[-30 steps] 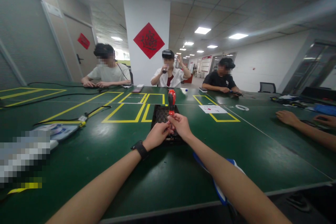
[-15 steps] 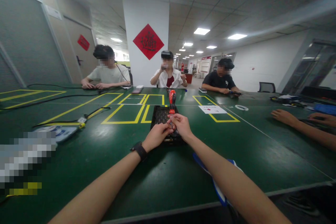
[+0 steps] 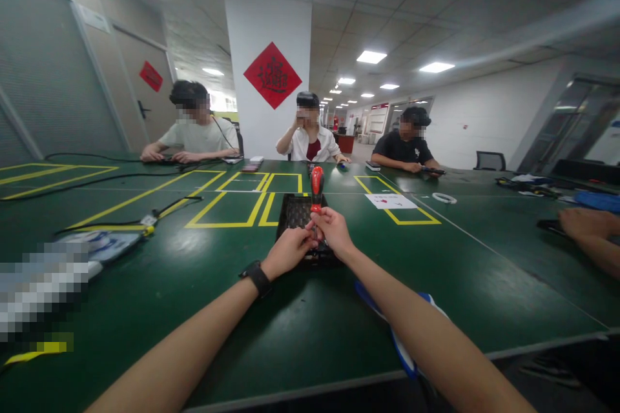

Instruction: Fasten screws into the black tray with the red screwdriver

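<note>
Near black tray (image 3: 293,211), yellow tape (image 3: 242,225), paper (image 3: 391,201)

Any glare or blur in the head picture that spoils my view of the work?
Head view: ceiling lights burn out white, and soft glare lies on the table; head view: the screwdriver shows clearly by its red handle, but its tip can't be made out against the dark tray; head view: pixel blocks mask much of the left edge.
</note>
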The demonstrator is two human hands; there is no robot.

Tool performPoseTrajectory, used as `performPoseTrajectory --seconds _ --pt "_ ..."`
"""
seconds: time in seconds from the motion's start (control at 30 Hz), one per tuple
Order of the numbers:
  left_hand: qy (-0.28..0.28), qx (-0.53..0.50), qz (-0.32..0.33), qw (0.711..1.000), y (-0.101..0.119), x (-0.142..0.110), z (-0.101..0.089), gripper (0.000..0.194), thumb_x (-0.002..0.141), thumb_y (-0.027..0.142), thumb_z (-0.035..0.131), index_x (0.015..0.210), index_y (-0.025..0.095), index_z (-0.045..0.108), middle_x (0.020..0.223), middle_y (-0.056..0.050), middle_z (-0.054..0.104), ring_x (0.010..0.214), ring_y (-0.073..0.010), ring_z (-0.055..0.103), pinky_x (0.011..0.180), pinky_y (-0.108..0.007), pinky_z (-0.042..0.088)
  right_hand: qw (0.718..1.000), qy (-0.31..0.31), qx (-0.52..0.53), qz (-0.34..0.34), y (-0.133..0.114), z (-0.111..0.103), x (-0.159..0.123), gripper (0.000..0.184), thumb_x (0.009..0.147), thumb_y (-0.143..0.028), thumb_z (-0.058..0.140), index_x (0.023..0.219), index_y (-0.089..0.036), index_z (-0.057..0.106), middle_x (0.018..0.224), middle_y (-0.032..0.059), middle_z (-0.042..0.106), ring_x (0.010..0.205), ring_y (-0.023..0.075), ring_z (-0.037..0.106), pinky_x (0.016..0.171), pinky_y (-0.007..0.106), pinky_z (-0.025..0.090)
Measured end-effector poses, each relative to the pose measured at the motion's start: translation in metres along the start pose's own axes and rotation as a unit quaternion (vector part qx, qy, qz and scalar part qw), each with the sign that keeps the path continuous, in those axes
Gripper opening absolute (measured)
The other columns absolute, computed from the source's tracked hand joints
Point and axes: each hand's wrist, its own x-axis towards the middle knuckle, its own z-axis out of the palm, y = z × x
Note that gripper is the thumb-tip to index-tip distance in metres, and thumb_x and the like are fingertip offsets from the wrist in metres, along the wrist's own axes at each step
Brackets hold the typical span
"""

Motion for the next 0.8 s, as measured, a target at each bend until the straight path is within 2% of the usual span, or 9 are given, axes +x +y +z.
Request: performPoseTrajectory --seconds 0.1,0.23,0.43,0.6,0.8 --pt "0.000 -0.014 0.004 1.000 0.000 0.001 -0.001 0.018 0.080 0.023 0.046 0.077 0.016 0.063 0.074 -0.004 0.064 0.070 -0.0147 0.057 0.068 -0.023 0.040 1.000 -0.024 0.013 0.009 -0.001 -0.001 0.000 0.029 0.072 -0.042 0.055 0.081 -0.015 0.056 0.072 0.0031 0.065 0.037 0.0038 0.042 0.033 0.017 0.038" --pt "0.006 -0.049 0.004 0.999 0.000 0.001 0.000 0.016 0.079 0.021 0.046 0.079 0.016 0.061 0.078 -0.004 0.065 0.073 -0.0153 0.058 0.069 -0.024 0.041 0.999 -0.038 0.022 0.017 0.001 -0.003 0.001 0.029 0.071 -0.043 0.056 0.084 -0.016 0.054 0.076 0.0029 0.064 0.039 0.0051 0.044 0.033 0.019 0.040" --pt "0.023 -0.033 -0.010 0.999 0.001 -0.001 0.000 0.018 0.078 0.025 0.048 0.076 0.015 0.062 0.072 -0.003 0.064 0.068 -0.0147 0.057 0.066 -0.023 0.041 1.000 0.003 -0.019 -0.004 0.007 -0.003 0.003 0.026 0.069 -0.039 0.060 0.073 -0.017 0.047 0.067 0.0002 0.061 0.037 0.0034 0.041 0.034 0.017 0.035" --pt "0.019 -0.050 -0.010 0.999 0.000 -0.001 0.001 0.018 0.075 0.031 0.053 0.078 0.016 0.063 0.067 -0.001 0.063 0.062 -0.0131 0.056 0.062 -0.023 0.040 0.999 0.037 -0.018 -0.003 0.010 -0.002 0.005 0.030 0.062 -0.037 0.065 0.072 -0.018 0.045 0.060 -0.0050 0.055 0.034 0.0030 0.039 0.033 0.017 0.032" --pt "0.007 -0.068 -0.023 0.997 0.002 -0.001 0.002 0.018 0.071 0.033 0.058 0.071 0.014 0.059 0.064 -0.001 0.062 0.059 -0.0130 0.055 0.060 -0.023 0.040 0.999 0.026 -0.017 -0.007 0.006 -0.001 0.003 0.032 0.058 -0.036 0.068 0.077 -0.017 0.051 0.060 -0.0051 0.054 0.036 0.0038 0.042 0.035 0.018 0.032"
